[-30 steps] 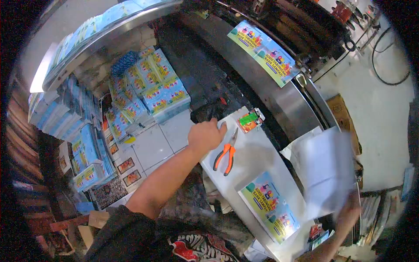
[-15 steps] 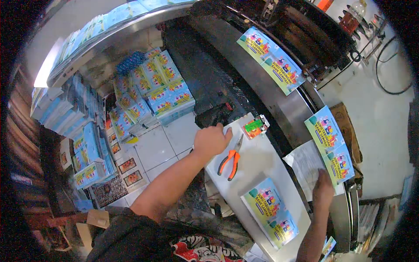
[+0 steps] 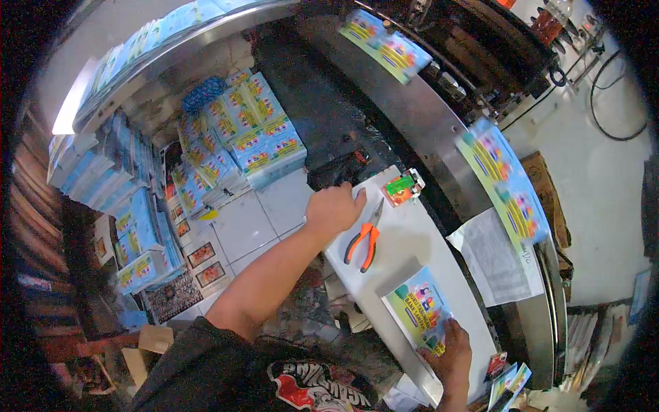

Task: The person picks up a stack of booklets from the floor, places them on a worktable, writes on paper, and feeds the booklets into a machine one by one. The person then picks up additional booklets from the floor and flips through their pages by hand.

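Toward the near end of the long white bench (image 3: 406,237), in the head view, the right hand (image 3: 452,351) lies over a blue-and-yellow stack of printed paper (image 3: 416,305), thumb apart from bent fingers, seemingly to control its near end; whether a sheet is pinched cannot be told. The left hand (image 3: 335,210) rests at the far left corner, apparently for support; its grip cannot be told. Steel pliers with orange-and-black handles (image 3: 362,246) lie near the left edge, presumably kept clear of the stack. The stack appears flat and neatly squared, cartoon figures and bold lettering uppermost.
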`<state>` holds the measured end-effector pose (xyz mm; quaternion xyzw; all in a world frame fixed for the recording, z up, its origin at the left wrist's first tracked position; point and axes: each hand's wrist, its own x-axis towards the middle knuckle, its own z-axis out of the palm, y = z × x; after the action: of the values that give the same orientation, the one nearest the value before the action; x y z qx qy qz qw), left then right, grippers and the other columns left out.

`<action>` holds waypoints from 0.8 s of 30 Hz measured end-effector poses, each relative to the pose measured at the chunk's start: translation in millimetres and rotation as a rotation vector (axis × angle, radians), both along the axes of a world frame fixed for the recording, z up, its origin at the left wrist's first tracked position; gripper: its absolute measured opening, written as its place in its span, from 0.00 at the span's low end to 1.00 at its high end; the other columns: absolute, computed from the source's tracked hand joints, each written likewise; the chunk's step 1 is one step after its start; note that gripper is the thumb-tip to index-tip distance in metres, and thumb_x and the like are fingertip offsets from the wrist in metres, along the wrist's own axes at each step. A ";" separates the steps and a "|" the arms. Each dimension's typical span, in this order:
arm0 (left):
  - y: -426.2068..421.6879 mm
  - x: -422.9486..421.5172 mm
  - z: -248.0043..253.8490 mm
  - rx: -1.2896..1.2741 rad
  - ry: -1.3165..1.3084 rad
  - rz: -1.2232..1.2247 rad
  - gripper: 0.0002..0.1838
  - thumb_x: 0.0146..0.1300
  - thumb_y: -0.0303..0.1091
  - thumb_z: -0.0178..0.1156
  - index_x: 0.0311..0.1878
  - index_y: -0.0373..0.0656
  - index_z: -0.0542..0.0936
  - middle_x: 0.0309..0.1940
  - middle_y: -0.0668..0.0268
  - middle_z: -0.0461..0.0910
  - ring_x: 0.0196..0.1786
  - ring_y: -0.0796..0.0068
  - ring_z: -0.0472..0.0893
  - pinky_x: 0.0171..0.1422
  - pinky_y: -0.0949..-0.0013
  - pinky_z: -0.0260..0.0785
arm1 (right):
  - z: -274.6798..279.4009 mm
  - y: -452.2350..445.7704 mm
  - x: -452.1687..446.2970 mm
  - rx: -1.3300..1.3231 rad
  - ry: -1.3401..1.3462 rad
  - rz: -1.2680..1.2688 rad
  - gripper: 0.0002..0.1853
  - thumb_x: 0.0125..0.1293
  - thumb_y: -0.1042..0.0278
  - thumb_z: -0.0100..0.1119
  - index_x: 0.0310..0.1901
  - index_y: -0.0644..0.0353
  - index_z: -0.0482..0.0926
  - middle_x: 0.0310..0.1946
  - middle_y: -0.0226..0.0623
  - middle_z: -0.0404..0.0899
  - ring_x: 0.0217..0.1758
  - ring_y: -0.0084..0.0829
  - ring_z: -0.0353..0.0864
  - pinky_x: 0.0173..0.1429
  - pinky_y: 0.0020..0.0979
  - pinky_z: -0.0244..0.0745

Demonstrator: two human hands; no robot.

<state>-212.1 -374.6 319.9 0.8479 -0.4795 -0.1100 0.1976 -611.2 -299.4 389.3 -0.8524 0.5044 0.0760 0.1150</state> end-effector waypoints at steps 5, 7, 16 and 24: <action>0.2 0.7 1.3 0.008 0.006 -0.005 0.28 0.69 0.55 0.45 0.38 0.37 0.81 0.30 0.48 0.84 0.35 0.49 0.85 0.43 0.49 0.77 | 9.5 14.6 14.1 0.002 -0.014 0.024 0.42 0.46 0.61 0.73 0.63 0.68 0.69 0.64 0.53 0.70 0.60 0.54 0.75 0.64 0.44 0.73; -0.3 1.4 5.0 0.054 0.032 -0.015 0.28 0.69 0.55 0.44 0.38 0.37 0.81 0.30 0.48 0.84 0.36 0.49 0.85 0.43 0.49 0.77 | 4.7 14.6 11.0 0.008 0.048 0.023 0.39 0.48 0.65 0.71 0.64 0.67 0.69 0.63 0.53 0.71 0.59 0.55 0.76 0.62 0.45 0.75; -2.9 2.5 -5.0 0.045 0.043 -0.023 0.28 0.69 0.55 0.44 0.40 0.37 0.80 0.30 0.47 0.84 0.35 0.48 0.85 0.42 0.48 0.77 | 111.0 -98.1 -89.4 -0.503 -0.117 -0.328 0.19 0.70 0.69 0.50 0.59 0.68 0.74 0.51 0.56 0.80 0.55 0.46 0.80 0.60 0.41 0.72; -0.1 1.2 3.8 0.034 0.049 -0.006 0.27 0.69 0.54 0.45 0.39 0.37 0.81 0.30 0.47 0.84 0.34 0.49 0.85 0.42 0.48 0.77 | 101.4 -259.0 -58.7 -0.993 -0.199 -0.169 0.27 0.67 0.79 0.47 0.69 0.55 0.68 0.61 0.46 0.75 0.63 0.42 0.76 0.66 0.41 0.69</action>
<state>-210.9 -374.7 323.7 0.8468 -0.4749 -0.1398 0.1945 -669.8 -558.4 490.8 -0.7635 0.5335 -0.2637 -0.2508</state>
